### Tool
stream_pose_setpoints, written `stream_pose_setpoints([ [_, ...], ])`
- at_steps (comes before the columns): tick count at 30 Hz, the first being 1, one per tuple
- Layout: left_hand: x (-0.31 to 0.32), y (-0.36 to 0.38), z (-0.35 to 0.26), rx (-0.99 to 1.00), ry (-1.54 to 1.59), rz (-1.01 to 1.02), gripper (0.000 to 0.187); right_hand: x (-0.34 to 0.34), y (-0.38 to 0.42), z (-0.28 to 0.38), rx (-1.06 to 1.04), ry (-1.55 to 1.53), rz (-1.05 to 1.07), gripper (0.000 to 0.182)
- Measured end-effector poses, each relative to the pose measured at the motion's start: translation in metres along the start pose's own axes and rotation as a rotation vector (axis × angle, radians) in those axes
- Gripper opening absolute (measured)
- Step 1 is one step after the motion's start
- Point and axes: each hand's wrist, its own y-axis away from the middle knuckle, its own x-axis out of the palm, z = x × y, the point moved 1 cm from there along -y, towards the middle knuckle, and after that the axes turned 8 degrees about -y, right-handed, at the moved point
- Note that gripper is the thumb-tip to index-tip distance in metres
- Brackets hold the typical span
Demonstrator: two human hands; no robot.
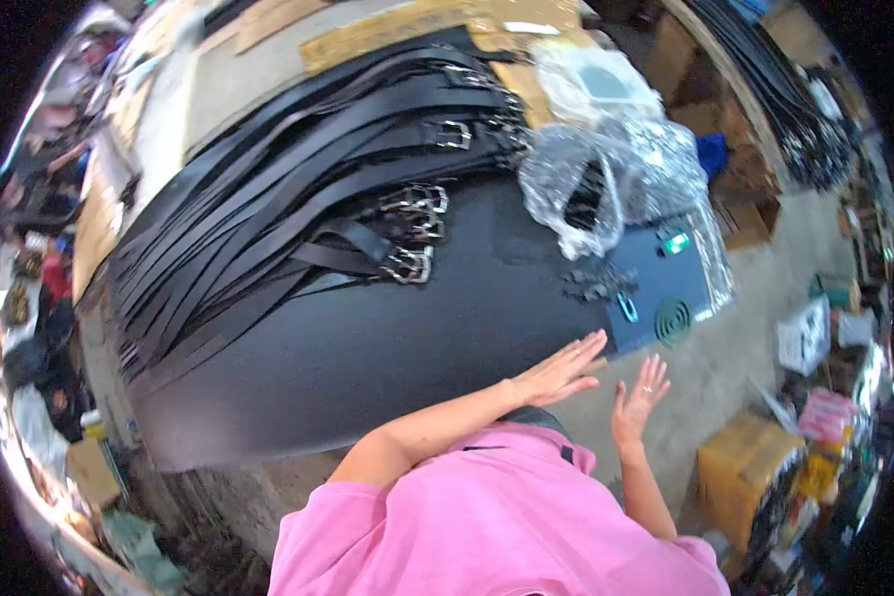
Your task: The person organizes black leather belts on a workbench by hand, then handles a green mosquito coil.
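Observation:
My left hand (561, 371) is stretched out flat over the near edge of the black table (368, 348), holding nothing. To its right my right hand (643, 397) is raised beside the table over the floor, fingers apart and empty. Beyond my hands lie a light blue tool (627, 307), a dark green coil (672, 323) and some small black pieces (601, 282). Many black belts (298, 169) with silver buckles are spread across the table's left and far part. A clear plastic bag (576, 179) with dark items inside sits at the back right.
A small green-lit object (675, 244) lies on the blue sheet (666, 273). More black belts (785, 109) hang at the upper right. Cardboard boxes (745, 462) and a white basket (805, 335) stand on the floor to the right. Cardboard sheets (387, 35) lie at the far side.

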Motion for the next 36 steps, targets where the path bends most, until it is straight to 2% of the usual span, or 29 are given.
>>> stream_pose_setpoints([
  [1,-0.012,0.005,-0.004,0.023,0.024,-0.139,0.072,-0.004,-0.006,0.005,-0.048,-0.035,-0.025,0.06],
  [3,-0.047,0.026,-0.013,-0.093,-0.037,-0.29,0.062,-0.003,-0.03,0.021,-0.174,-0.166,-0.045,0.053],
  [6,-0.104,0.073,-0.014,-0.194,-0.247,-0.607,0.036,-0.001,-0.064,0.077,-0.402,-0.441,-0.078,0.038],
  [7,-0.124,0.092,-0.011,-0.222,-0.346,-0.696,0.029,0.002,-0.074,0.092,-0.421,-0.503,-0.061,0.031],
  [11,-0.209,0.155,-0.006,-0.378,-0.531,-0.978,0.037,0.021,-0.107,0.121,-0.592,-0.649,0.063,0.015],
  [13,-0.25,0.174,0.004,-0.444,-0.643,-1.02,0.042,0.024,-0.116,0.135,-0.621,-0.671,0.097,0.014],
  [16,-0.303,0.185,0.02,-0.407,-0.757,-0.984,0.049,0.021,-0.123,0.169,-0.571,-0.661,0.116,0.019],
  [17,-0.317,0.19,0.033,-0.416,-0.86,-0.941,0.05,0.027,-0.125,0.176,-0.548,-0.671,0.187,0.02],
  [19,-0.332,0.197,0.051,-0.454,-0.886,-1.004,0.04,0.05,-0.126,0.186,-0.501,-0.683,0.345,0.021],
  [22,-0.352,0.23,0.069,-0.615,-0.801,-0.865,0.023,0.063,-0.119,0.221,-0.586,-0.654,0.417,0.023],
  [23,-0.355,0.242,0.076,-0.658,-0.722,-0.835,0.022,0.066,-0.118,0.235,-0.606,-0.654,0.42,0.023],
  [24,-0.352,0.248,0.072,-0.626,-0.735,-0.816,0.023,0.073,-0.117,0.245,-0.663,-0.673,0.401,0.028],
  [28,-0.349,0.258,0.058,-0.467,-0.784,-0.796,0.025,0.103,-0.133,0.295,-0.628,-0.664,0.24,0.037],
  [32,-0.342,0.26,0.052,-0.452,-0.775,-0.747,0.029,0.13,-0.165,0.346,-0.645,-0.647,0.029,0.049],
  [33,-0.338,0.261,0.056,-0.469,-0.8,-0.683,0.037,0.133,-0.171,0.359,-0.661,-0.631,-0.031,0.052],
  [35,-0.328,0.259,0.055,-0.476,-0.867,-0.637,0.048,0.139,-0.181,0.375,-0.642,-0.533,-0.006,0.055],
  [36,-0.324,0.259,0.057,-0.5,-0.88,-0.605,0.06,0.14,-0.184,0.38,-0.635,-0.49,0.009,0.054],
])
